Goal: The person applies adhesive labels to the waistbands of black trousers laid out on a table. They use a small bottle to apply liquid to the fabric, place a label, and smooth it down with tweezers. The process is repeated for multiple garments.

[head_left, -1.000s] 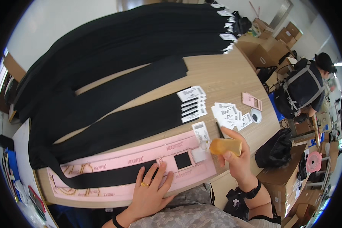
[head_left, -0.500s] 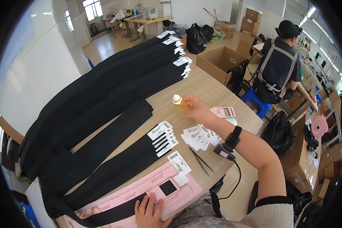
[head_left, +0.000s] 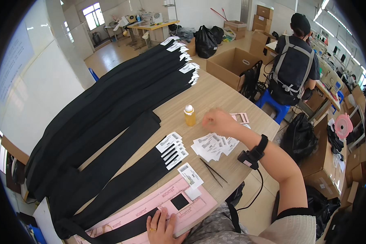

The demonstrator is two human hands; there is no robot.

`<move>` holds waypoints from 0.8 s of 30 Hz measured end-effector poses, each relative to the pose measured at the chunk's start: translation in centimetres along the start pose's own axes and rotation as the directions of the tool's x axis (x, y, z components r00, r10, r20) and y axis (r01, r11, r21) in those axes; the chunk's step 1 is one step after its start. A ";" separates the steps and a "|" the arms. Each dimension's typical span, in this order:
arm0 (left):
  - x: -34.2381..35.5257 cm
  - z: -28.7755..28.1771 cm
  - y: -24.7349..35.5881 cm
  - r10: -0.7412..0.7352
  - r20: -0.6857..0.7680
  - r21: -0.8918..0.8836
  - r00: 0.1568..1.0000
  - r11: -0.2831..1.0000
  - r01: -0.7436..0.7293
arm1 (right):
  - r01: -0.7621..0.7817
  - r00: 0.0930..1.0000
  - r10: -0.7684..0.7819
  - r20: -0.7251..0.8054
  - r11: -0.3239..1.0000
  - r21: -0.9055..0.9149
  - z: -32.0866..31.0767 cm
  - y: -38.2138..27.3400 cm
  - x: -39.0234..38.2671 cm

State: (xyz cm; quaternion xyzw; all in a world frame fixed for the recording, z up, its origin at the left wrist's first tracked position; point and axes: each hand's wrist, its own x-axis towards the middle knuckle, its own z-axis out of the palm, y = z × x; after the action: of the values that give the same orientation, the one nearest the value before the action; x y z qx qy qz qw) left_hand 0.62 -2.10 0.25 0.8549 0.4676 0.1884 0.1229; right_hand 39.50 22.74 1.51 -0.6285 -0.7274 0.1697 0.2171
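Standing on the table (head_left: 223, 95) now, released: yellow bottle (head_left: 190, 119)

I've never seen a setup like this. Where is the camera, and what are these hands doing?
There's no machine: these are a person's bare hands, seen by a fisheye camera on their head, which bends straight edges. The left hand rests on a black strip lying over a pink sheet. The right hand is beside, but apart from, an upright yellowish bottle; I see nothing held in it, though its palm is hidden. The wooden table also bears black bands with white labels, loose white labels and dark tweezers.
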 end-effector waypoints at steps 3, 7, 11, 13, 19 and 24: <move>0.0 0.0 0.0 0.000 0.013 0.000 1.000 1.000 0.000 | 0.036 0.976 -0.029 0.218 0.999 -0.030 -1.4 0.4 -1.9; 0.1 -0.1 0.1 0.009 0.014 -0.013 1.000 1.000 -0.008 | 0.056 0.969 -0.050 0.241 0.998 -0.021 -1.4 1.3 -2.7; 0.3 -0.3 0.3 0.006 0.019 -0.016 1.000 1.000 -0.006 | 0.082 0.972 -0.077 0.221 0.996 -0.015 -1.2 1.7 -3.0; 0.3 -0.3 0.4 0.003 0.020 -0.012 1.000 1.000 -0.002 | 0.011 0.980 -0.023 0.197 0.998 0.065 -1.2 1.0 -3.2; 0.6 -0.4 0.3 0.018 0.028 -0.005 0.999 1.000 -0.018 | -0.009 0.998 0.000 0.060 0.988 0.154 -1.7 0.0 -5.0; 0.1 -0.4 -0.6 -0.018 0.098 0.029 0.995 0.999 0.016 | 0.185 0.957 -0.140 -0.254 0.969 0.165 -2.8 -6.3 -9.2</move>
State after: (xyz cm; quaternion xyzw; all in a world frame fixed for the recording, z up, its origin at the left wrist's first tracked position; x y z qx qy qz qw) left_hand 0.09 -1.68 0.41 0.8607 0.4709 0.1387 0.1353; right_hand 36.75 12.58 6.18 -0.5590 -0.7259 0.1413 0.3749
